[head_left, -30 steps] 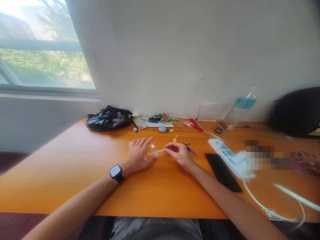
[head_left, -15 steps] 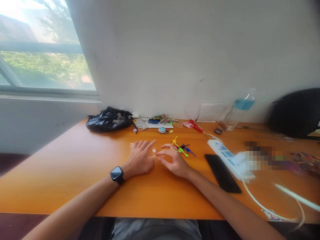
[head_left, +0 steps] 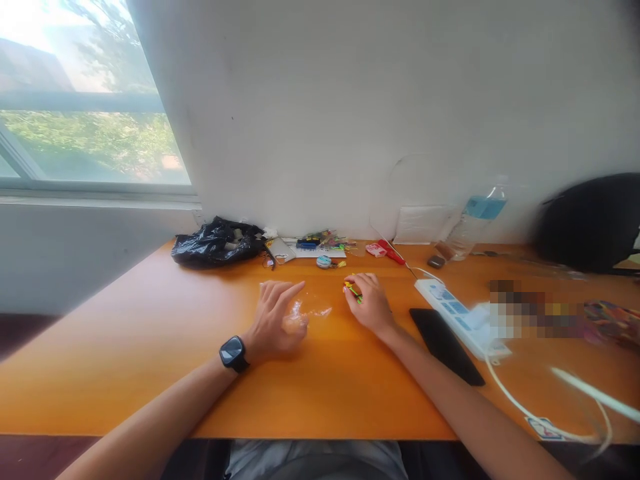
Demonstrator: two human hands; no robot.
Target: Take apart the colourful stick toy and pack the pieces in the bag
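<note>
My left hand (head_left: 277, 319), with a black smartwatch (head_left: 233, 353) on its wrist, lies on the orange table (head_left: 150, 347) with fingers stretched out. It rests on a clear plastic bag (head_left: 307, 309), which holds a small white stick. My right hand (head_left: 369, 303) lies to the right of the bag, fingers curled over several small coloured plastic picks (head_left: 352, 288). Yellow and green tips show at its fingertips; the remaining picks are hidden under the hand.
A black phone (head_left: 447, 345) and a white power strip (head_left: 460, 316) with a cable lie right of my right hand. By the wall sit a black plastic bag (head_left: 216, 241), small coloured items (head_left: 323, 241), a water bottle (head_left: 473, 222) and a dark bag (head_left: 593, 223).
My right hand let go of the white stick at the clear bag and moved right, closing over the coloured picks. My left hand stayed on the bag.
</note>
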